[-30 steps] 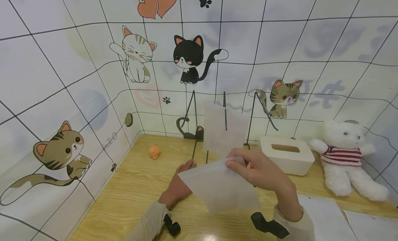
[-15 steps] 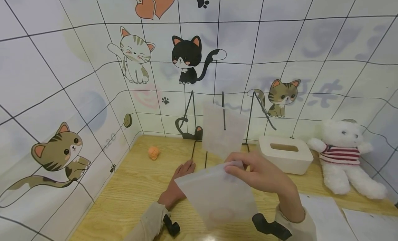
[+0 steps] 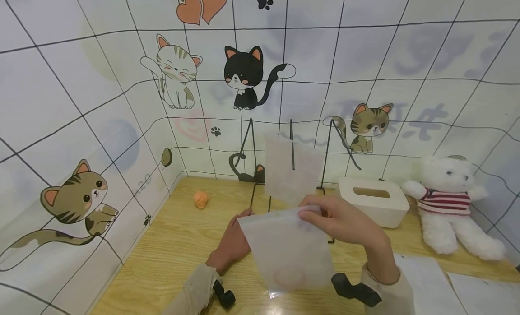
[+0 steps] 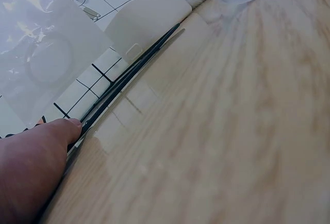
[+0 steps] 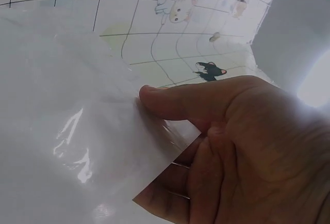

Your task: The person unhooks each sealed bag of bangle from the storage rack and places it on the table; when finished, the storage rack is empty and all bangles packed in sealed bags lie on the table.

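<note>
Pinching translucent bag w/ R fingers (L fingers straight-ish, wood tbl below), cat-print wall behind.

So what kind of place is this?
Probably a table corner in a home or playroom: there's a wood-grained tabletop, walls with cartoon cats, and a white teddy bear.

R hand pinches translucent plastic film nr its edge — cat-print wall w/ grid lines behind.
</note>
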Available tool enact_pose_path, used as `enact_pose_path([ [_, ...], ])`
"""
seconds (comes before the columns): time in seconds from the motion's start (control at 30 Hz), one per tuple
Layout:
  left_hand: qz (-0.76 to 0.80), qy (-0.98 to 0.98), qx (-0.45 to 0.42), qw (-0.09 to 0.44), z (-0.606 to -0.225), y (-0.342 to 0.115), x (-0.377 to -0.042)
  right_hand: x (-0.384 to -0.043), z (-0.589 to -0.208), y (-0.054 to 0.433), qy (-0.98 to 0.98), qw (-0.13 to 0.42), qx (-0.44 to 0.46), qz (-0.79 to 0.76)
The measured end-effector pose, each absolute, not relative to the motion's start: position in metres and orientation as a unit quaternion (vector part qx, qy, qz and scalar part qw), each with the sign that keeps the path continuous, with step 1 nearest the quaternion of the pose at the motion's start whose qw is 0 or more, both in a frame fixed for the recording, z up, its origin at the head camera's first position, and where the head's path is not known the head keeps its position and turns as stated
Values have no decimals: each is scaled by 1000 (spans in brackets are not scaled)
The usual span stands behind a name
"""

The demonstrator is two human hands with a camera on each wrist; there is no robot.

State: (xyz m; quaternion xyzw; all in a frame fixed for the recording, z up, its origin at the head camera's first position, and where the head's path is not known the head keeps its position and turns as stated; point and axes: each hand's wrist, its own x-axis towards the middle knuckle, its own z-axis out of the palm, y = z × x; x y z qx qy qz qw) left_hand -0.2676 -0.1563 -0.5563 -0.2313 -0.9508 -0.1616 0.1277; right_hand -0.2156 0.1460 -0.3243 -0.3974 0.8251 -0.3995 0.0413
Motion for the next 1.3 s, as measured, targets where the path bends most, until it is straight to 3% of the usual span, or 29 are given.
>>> enact_pose_path([
  [0.5,-209,-948,-215,104,-547,-153,-264,-226,-332,146,850,46,-369,-373],
  [0.77,-207,-952,-199,103,-547,-151,-263,-232,-332,151,885,6,-342,-315],
  [1.3,-207,-958,-184,82,-549,-151,-263,-233,-335,153,906,26,-323,-274],
])
